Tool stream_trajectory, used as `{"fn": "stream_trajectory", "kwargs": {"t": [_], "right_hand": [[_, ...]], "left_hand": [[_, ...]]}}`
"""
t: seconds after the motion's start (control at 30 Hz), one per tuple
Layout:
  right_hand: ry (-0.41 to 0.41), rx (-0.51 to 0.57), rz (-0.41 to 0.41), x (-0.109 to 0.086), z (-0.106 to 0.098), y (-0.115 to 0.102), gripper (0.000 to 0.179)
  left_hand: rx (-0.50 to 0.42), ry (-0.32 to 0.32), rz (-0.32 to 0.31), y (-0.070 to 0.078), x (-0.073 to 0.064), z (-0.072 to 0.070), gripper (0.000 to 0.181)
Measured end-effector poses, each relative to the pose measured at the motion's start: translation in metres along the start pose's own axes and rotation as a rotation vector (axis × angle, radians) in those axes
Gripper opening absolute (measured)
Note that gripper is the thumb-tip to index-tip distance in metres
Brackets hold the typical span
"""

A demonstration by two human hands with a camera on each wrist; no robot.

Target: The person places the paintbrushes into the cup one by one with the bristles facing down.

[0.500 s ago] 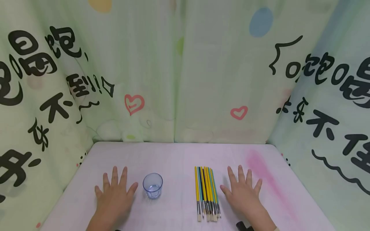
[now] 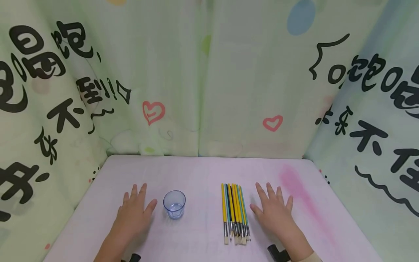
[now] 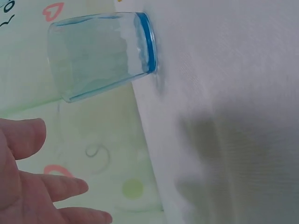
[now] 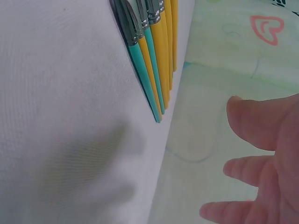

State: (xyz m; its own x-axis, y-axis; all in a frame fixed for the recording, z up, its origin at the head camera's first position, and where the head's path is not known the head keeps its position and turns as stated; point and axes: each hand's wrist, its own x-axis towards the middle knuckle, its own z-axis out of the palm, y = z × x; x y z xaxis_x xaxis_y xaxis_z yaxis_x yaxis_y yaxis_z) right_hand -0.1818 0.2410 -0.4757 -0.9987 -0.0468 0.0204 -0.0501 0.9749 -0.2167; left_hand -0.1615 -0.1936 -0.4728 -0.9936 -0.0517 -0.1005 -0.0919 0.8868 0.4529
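Observation:
A clear bluish drinking glass (image 2: 174, 205) stands upright on the pink table, left of the middle. My left hand (image 2: 133, 214) is spread just to its left, holding nothing; in the left wrist view the thumb and fingers of that hand (image 3: 28, 182) are apart from the glass (image 3: 100, 56). Right of the middle, several paintbrushes (image 2: 234, 207) with yellow, teal and dark handles lie side by side, bristles toward me. To their right my right hand (image 2: 276, 216) is spread and holds nothing. The right wrist view shows its fingers apart from the brushes (image 4: 156, 51).
Pale green curtains (image 2: 242, 91) with black writing and hearts enclose the table's back and sides. The tabletop (image 2: 203, 174) carries a darker pink streak on the right. A black wrist strap piece (image 2: 278, 253) shows at the right wrist.
The left hand has tilted, its outer fingers now partly hidden, and the right hand has turned slightly. The view has shifted a little; the glass and paintbrushes stay in place.

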Motion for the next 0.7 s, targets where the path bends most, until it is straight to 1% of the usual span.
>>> {"fn": "stream_trajectory", "kwargs": {"t": [0.1,0.2,0.33,0.43,0.53,0.7], "right_hand": [[0.002,0.011,-0.003,0.001,-0.001,-0.002,0.082],[0.018,0.041,-0.031,0.003,-0.002,-0.003,0.082],[0.052,0.120,-0.086,0.007,-0.002,0.000,0.080],[0.086,0.171,-0.112,0.010,-0.002,0.002,0.079],[0.108,0.203,-0.116,0.011,-0.003,0.001,0.077],[0.102,0.269,-0.078,0.011,-0.003,-0.002,0.073]], "left_hand": [[-0.064,-0.022,0.010,0.003,-0.001,-0.004,0.078],[-0.132,-0.030,0.002,0.007,-0.002,-0.007,0.075],[-0.222,-0.013,-0.003,0.010,-0.003,-0.010,0.068],[-0.291,0.006,0.000,0.014,-0.005,-0.013,0.063],[-0.352,0.020,0.003,0.017,-0.005,-0.015,0.058],[-0.431,0.029,0.016,0.021,-0.005,-0.015,0.050]]}}
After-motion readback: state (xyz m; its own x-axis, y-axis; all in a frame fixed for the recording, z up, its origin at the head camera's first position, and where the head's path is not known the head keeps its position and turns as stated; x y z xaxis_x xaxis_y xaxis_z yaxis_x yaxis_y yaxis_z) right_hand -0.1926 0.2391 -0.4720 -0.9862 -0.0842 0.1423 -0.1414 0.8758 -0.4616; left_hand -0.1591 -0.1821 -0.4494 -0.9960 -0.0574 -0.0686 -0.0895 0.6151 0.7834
